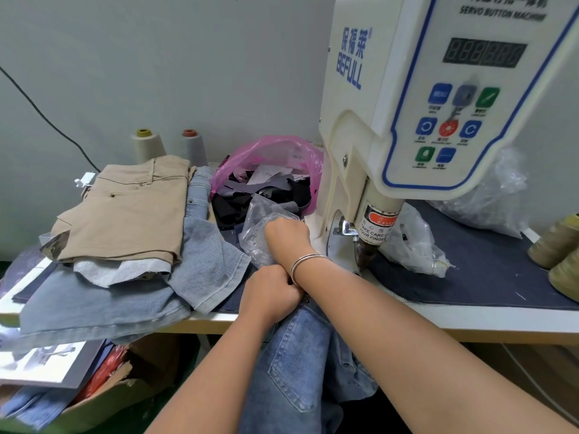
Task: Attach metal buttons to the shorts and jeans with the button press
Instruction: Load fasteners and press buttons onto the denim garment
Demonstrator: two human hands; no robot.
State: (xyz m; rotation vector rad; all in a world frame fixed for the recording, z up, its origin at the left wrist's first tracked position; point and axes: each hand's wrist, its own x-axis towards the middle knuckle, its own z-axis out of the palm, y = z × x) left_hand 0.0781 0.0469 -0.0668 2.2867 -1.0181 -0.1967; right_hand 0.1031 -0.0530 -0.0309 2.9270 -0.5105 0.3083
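Note:
The cream button press (407,126) stands at the right, its dark punch tip (365,255) pointing down at the navy mat (488,270). My right hand (286,234) reaches into a clear plastic bag (255,227) left of the press; its fingers are curled inside the bag and hidden. My left hand (269,296) grips the waistband of blue jeans (300,364) that hang over the table's front edge. Tan shorts (125,211) lie folded on a stack of light denim shorts (103,299) at the left.
A pink bag (269,155) of fabric scraps sits behind the clear one. Two thread cones (169,147) stand by the wall, and more cones (557,255) at the far right. Another clear bag (416,242) lies right of the punch. A cardboard box (103,399) sits below the table.

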